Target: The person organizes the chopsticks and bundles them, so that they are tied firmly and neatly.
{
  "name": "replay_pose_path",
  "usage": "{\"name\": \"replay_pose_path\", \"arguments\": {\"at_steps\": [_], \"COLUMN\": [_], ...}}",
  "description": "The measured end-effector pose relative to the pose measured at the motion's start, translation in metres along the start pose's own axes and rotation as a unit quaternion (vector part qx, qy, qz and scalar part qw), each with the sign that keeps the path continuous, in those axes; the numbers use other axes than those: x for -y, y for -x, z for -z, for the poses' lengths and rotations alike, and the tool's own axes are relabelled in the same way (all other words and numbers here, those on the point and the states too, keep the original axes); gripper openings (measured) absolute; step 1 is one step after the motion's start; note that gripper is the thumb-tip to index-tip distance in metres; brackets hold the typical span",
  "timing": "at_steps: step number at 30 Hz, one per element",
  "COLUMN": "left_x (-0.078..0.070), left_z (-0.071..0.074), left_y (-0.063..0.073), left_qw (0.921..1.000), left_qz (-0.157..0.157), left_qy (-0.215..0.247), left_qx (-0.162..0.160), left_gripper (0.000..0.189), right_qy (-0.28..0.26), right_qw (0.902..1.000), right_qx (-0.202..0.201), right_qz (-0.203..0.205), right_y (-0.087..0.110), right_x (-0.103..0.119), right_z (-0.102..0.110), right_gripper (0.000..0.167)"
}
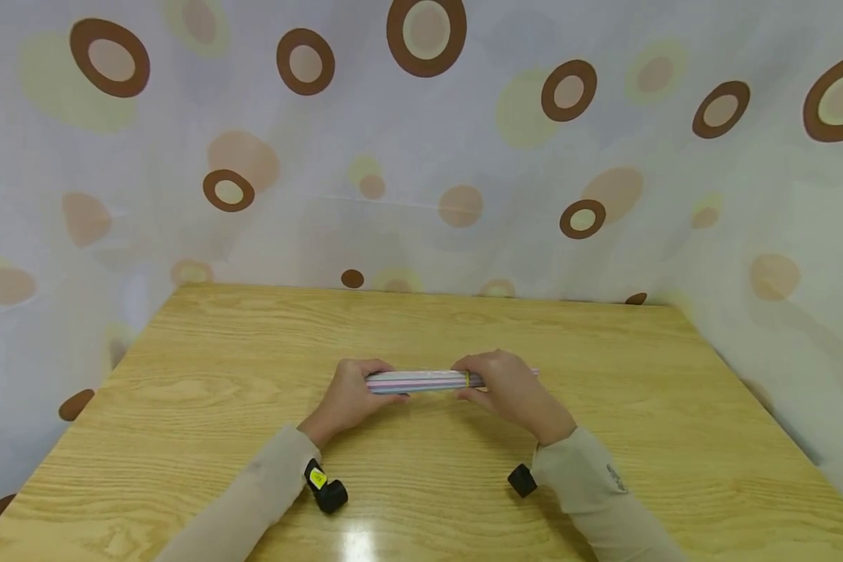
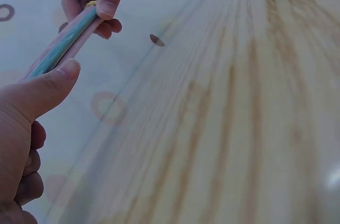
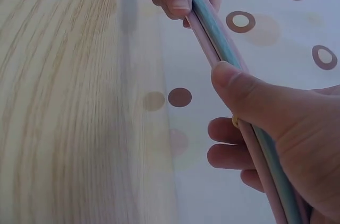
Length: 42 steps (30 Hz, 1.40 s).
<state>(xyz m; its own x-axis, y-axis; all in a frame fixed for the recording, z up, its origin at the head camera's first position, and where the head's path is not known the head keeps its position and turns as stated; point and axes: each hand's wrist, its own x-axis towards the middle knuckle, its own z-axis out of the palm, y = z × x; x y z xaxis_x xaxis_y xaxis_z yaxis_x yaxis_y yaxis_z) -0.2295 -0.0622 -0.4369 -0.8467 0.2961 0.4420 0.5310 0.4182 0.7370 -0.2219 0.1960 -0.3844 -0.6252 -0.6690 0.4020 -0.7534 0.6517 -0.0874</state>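
A bundle of straws (image 1: 421, 381), long, thin and coloured pink, teal and whitish, is held level above the table by both hands. My left hand (image 1: 351, 392) grips its left end, thumb on the near side. Toward the other end, my right hand (image 1: 509, 386) holds the bundle between thumb and fingers, and a pink tip pokes out past it. A yellow rubber band (image 3: 235, 121) circles the straws at the right hand's fingers. In the left wrist view, the left thumb (image 2: 53, 86) lies along the bundle. The palms hide both ends in part.
Below the hands spreads a wood-grain table (image 1: 421, 476). A pale curtain (image 1: 421, 140) with brown rings and spots hangs behind it and along both sides. Small black cameras (image 1: 330, 495) are strapped at both wrists, over beige sleeves.
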Motion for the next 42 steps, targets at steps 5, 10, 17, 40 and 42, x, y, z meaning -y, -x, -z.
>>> {"name": "replay_pose_path", "arguments": {"at_steps": [5, 10, 17, 40, 42], "left_x": [0.002, 0.004, 0.009, 0.007, 0.008], "left_z": [-0.001, 0.001, 0.002, -0.005, -0.006], "left_y": [0.001, 0.001, 0.003, 0.001, 0.001], "left_qw": [1.0, 0.9998, 0.9991, 0.9999, 0.9998], "left_qz": [0.007, 0.02, 0.041, -0.011, -0.017], "left_qy": [0.005, 0.005, 0.01, -0.003, -0.007], "left_qx": [0.002, 0.003, 0.007, 0.003, 0.0], "left_gripper": [0.033, 0.033, 0.033, 0.034, 0.034], "right_qy": [-0.011, -0.033, -0.068, -0.029, -0.035], "right_qw": [0.9997, 0.9976, 0.9935, 0.9995, 0.9993], "right_qx": [0.022, 0.043, 0.058, 0.005, 0.008], "right_qz": [-0.008, -0.043, -0.07, 0.008, 0.006], "right_y": [0.001, 0.004, 0.01, -0.001, -0.002], "right_x": [-0.001, -0.008, -0.02, 0.004, 0.005], "right_z": [0.001, 0.01, 0.017, -0.007, -0.008], "right_gripper": [0.036, 0.043, 0.028, 0.03, 0.03]}}
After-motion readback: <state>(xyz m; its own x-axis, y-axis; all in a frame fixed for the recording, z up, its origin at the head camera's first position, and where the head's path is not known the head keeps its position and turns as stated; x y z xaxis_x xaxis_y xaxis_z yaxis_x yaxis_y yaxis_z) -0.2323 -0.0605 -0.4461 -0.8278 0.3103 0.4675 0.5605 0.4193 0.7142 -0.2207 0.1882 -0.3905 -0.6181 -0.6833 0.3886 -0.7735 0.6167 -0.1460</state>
